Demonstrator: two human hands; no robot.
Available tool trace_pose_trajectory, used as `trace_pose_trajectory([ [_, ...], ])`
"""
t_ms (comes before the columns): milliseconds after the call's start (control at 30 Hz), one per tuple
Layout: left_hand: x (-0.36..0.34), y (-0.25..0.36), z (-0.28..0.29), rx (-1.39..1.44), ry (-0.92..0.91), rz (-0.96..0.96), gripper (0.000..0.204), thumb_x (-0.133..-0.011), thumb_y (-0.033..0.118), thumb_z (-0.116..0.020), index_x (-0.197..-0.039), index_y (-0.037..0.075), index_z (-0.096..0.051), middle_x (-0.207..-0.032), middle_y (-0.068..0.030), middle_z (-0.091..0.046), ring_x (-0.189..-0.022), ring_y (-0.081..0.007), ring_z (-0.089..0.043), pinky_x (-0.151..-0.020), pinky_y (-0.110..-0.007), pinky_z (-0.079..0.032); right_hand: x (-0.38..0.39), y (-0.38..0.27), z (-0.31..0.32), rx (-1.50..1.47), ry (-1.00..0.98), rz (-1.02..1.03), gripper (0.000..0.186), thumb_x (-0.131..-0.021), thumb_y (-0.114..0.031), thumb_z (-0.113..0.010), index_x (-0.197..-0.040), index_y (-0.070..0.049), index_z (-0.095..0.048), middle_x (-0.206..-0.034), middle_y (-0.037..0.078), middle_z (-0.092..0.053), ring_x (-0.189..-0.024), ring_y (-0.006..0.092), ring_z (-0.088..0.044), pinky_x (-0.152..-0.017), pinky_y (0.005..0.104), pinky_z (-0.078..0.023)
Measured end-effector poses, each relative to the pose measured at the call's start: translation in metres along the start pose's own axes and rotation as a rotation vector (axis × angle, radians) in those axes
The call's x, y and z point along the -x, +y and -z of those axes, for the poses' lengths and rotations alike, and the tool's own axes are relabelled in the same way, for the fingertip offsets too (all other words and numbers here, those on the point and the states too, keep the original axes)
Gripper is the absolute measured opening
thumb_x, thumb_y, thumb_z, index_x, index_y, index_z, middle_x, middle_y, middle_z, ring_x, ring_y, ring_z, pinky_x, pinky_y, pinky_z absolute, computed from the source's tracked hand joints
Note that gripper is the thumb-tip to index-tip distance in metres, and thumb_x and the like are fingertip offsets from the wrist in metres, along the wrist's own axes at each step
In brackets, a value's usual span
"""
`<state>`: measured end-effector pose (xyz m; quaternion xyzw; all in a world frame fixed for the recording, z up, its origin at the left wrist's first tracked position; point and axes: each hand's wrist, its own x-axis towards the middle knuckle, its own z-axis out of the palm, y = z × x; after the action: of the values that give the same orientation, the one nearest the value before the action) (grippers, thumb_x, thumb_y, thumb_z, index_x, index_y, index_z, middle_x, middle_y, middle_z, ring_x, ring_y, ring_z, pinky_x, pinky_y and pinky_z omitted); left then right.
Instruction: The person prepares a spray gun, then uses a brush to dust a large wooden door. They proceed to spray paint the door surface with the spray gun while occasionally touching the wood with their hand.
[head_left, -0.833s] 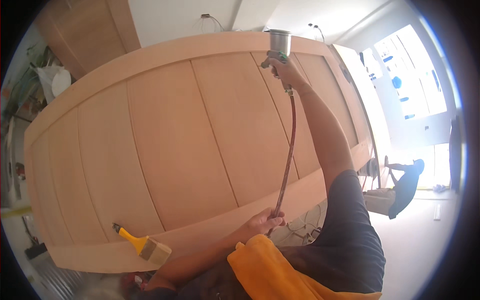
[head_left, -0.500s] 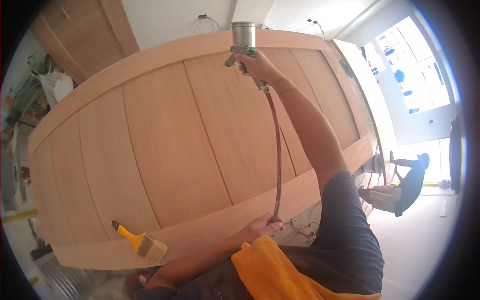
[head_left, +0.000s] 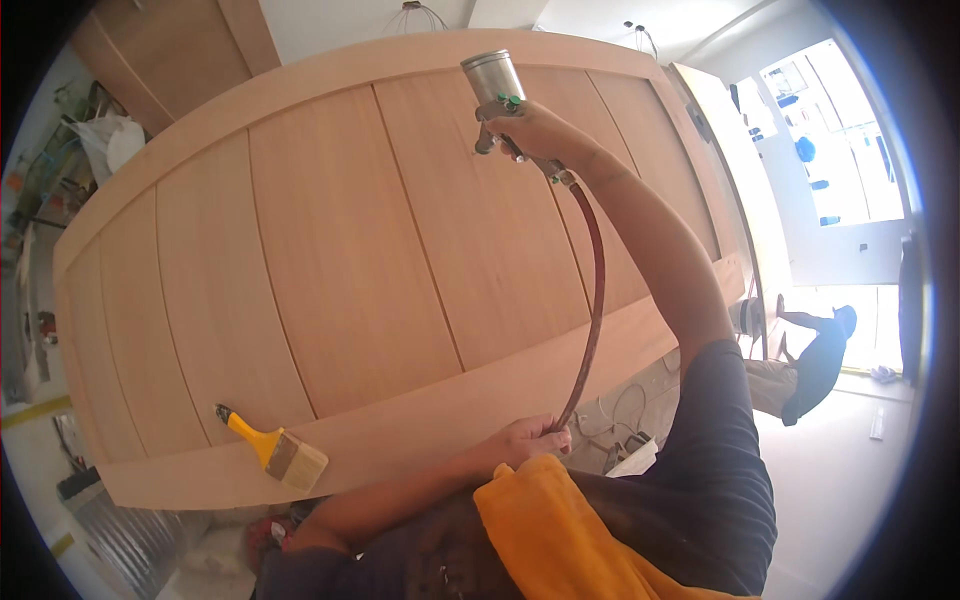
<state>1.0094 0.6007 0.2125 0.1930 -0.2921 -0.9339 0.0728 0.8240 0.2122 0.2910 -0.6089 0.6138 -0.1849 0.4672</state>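
Note:
My right hand (head_left: 545, 136) is wrapped round the grip of a spray gun (head_left: 496, 88) with a silver metal cup on top, held over the far part of a wooden door panel (head_left: 340, 230). From the gun's lower end a dark red hose (head_left: 596, 270) curves back toward me. Close to my body, my left hand (head_left: 537, 440) is closed round that hose. A paintbrush (head_left: 270, 450) with a yellow handle and pale bristles lies on the panel's near left edge. Grooves run across the panel between its raised frame rails.
Another person (head_left: 815, 365) bends beside a second panel (head_left: 735, 170) at the right, near a bucket (head_left: 745, 316). Cables (head_left: 625, 415) lie on the floor below the near edge. At the left are a white bag (head_left: 118, 145) and a silvery roll (head_left: 130, 540). An orange cloth (head_left: 560, 520) hangs from me.
My right hand has brought the spray gun slightly right and down, tilting it. The hose, straighter before, now bows to the right. My left hand keeps its hold.

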Motion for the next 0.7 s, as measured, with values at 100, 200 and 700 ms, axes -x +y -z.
trace_pose_trajectory([
  [100, -0.001, -0.013, 0.0, -0.024, -0.021, 0.044, 0.026, -0.111, 0.032, -0.064, -0.116, 0.007, -0.066, -0.105, 0.0014, -0.069, -0.093, -0.0076, -0.06, -0.083, -0.028, -0.05, 0.021, 0.001, -0.009, 0.047, -0.023, -0.028, 0.031, -0.098, -0.029, -0.066, -0.099, 0.002, -0.07, -0.077, 0.006, -0.068, -0.066, 0.0158, -0.064, -0.062, 0.0347, -0.052],
  [200, 0.002, -0.027, -0.002, -0.105, -0.082, 0.045, 0.028, -0.11, 0.033, -0.063, -0.115, 0.006, -0.065, -0.104, 0.0007, -0.068, -0.095, -0.0083, -0.061, -0.086, -0.029, -0.051, 0.044, 0.009, -0.02, 0.043, -0.063, -0.025, 0.032, -0.098, -0.03, -0.064, -0.098, 0.001, -0.072, -0.077, 0.007, -0.068, -0.066, 0.0162, -0.064, -0.063, 0.0356, -0.052],
  [700, 0.026, -0.018, -0.018, -0.573, -0.256, 0.108, 0.044, -0.101, 0.046, -0.067, -0.116, 0.004, -0.068, -0.102, -0.0111, -0.072, -0.099, -0.0197, -0.064, -0.089, -0.038, -0.049, 0.177, -0.004, -0.067, 0.15, -0.355, -0.133, 0.032, -0.099, -0.031, -0.063, -0.105, -0.001, -0.073, -0.074, 0.007, -0.067, -0.065, 0.0168, -0.065, -0.062, 0.0358, -0.053],
])
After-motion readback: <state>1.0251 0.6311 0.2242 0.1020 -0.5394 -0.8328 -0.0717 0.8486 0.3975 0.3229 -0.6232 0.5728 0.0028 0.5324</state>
